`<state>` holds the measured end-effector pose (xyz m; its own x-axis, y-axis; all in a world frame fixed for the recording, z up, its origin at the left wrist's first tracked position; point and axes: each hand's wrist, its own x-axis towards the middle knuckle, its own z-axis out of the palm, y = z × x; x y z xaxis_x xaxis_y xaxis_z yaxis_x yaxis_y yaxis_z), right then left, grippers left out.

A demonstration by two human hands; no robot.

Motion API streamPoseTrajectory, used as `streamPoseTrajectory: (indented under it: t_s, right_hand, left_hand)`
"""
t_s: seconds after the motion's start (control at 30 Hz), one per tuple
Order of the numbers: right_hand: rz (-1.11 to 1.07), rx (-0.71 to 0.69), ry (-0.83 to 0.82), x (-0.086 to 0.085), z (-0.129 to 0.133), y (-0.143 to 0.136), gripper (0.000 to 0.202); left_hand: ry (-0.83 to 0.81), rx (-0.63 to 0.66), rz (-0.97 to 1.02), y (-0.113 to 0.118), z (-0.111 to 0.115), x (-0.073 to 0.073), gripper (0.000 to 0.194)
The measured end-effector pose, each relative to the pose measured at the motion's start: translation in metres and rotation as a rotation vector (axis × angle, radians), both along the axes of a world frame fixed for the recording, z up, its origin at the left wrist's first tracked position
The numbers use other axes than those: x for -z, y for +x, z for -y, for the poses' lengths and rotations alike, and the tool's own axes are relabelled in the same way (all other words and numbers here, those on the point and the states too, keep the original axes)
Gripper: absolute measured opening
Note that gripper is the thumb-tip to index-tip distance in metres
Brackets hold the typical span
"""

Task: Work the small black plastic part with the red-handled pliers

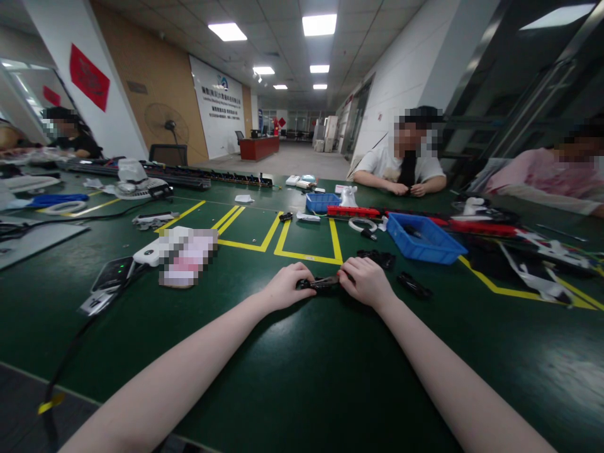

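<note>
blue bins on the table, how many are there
2. A large blue bin sits just beyond the right hand, and a smaller blue bin stands farther back near the table's middle. Others could be hidden behind clutter.

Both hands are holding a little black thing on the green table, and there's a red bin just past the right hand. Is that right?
Not quite: the bin is blue, not red, as the head view shows. The rest holds: the left hand and right hand both grip a small black part on the green table, with the bin just beyond the right hand.
</note>
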<state>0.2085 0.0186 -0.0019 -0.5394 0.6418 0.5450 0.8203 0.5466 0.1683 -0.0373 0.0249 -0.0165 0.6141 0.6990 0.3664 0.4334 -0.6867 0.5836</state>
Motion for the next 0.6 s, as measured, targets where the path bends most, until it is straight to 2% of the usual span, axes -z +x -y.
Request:
streamPoseTrajectory:
  t_s: [0.6]
  right_hand:
    - [0.001, 0.007, 0.023, -0.0013, 0.0019, -0.0007, 0.031]
  left_hand:
    - [0.003, 0.018, -0.006, 0.0001, -0.0045, 0.0021, 0.014]
